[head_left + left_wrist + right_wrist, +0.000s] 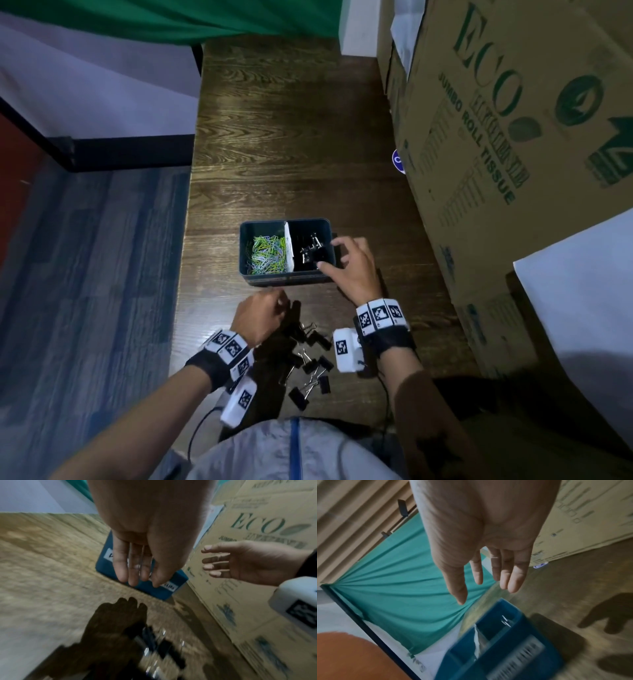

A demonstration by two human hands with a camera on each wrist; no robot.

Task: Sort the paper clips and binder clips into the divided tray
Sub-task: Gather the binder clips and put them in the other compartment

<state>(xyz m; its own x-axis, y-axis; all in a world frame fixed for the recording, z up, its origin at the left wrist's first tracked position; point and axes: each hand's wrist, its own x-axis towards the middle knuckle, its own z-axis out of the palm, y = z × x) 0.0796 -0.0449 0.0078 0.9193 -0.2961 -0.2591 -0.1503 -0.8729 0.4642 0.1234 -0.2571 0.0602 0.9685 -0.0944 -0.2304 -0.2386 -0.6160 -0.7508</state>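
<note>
On the right of the table (274,144) sits a wall of tissue boxes (513,120), which crowds the work into the near strip, so the tray (246,270) is parked right in front of the person, an easy reach for both hands. It's split by a white divider (289,246): coloured paper clips (267,255) fill the left half, a few binder clips (310,250) lie in the right half. So the paper-clip side looks done, and I can't spot any loose ones on the wood.

The right hand (352,270) hovers over the tray's right half with fingers spread apart and nothing in them; my guess is it's just at the drop spot for a binder clip.

The left hand (262,318) is lower, between tray and pile. From the head view its fingers look curled in, but the wrist view shows them hanging fairly straight and close together, with thin wire lines between them, too blurry to call. Can't tell if it's holding anything.

The loose pile (310,363) of black binder clips sits near the table edge between both wrists, so plenty left to move.
</note>
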